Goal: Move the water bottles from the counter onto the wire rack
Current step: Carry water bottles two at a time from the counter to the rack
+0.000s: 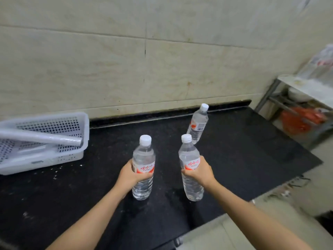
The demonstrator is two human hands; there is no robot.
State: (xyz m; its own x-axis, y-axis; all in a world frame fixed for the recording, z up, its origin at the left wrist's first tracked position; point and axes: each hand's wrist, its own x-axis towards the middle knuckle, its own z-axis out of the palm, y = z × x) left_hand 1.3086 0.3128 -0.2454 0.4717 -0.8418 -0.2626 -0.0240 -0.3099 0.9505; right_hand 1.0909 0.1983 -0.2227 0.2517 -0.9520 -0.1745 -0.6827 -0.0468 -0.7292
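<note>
Plastic, upright: left bottle clamped in my left hand, right bottle in my right hand; rack lies rightward.

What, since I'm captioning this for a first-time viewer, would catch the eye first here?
The two hands mid-frame draw the eye first: the left hand grips the left bottle and the right hand grips the right bottle, both upright with white caps over the black counter. A third bottle stands alone behind them near the wall. A white perforated basket sits at the counter's left.
</note>
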